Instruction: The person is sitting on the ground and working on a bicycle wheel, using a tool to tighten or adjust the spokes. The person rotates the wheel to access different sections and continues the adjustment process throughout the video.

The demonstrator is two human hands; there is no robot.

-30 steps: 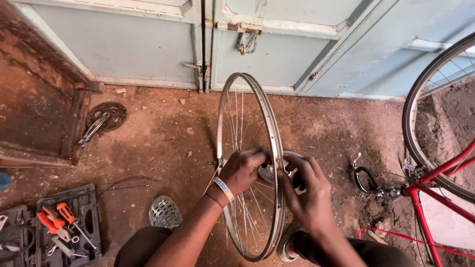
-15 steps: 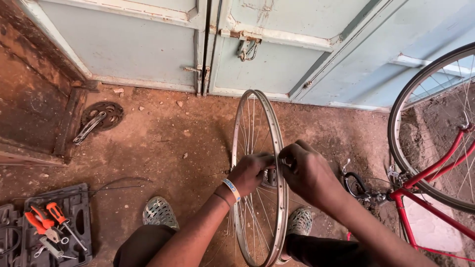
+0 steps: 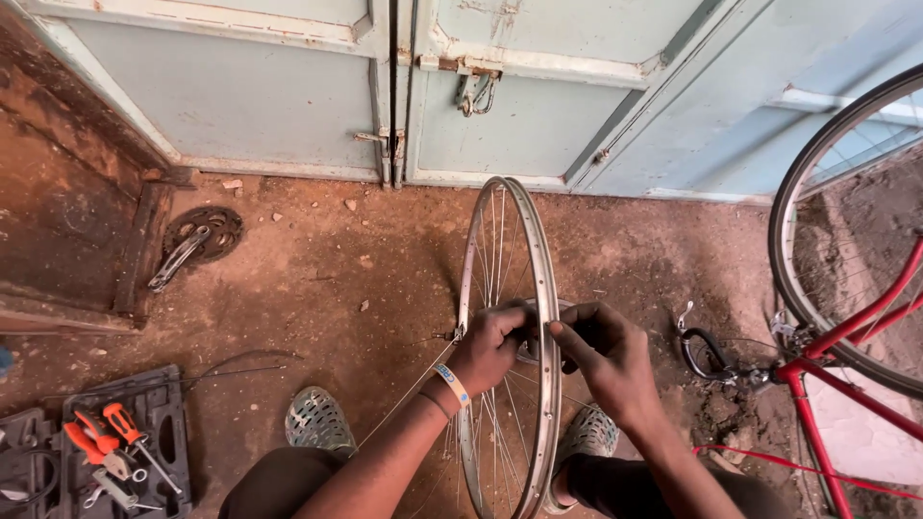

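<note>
1. Wheel stands upright on the dirt floor between your feet: light, stiff rim, thin spokes that bend easily.
2. Your left hand and right hand have fingers pinched shut at the hub.
3. Hold rim or hub, never spokes.

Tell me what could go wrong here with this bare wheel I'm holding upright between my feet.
1. The wheel rim stands on edge on dirt, steadied only at the hub by the left hand and right hand; it may tip or roll.
2. Fingers sit among thin spokes; a slip could pinch them.
3. Small parts dropped on the loose dirt floor could be hard to find.
</note>
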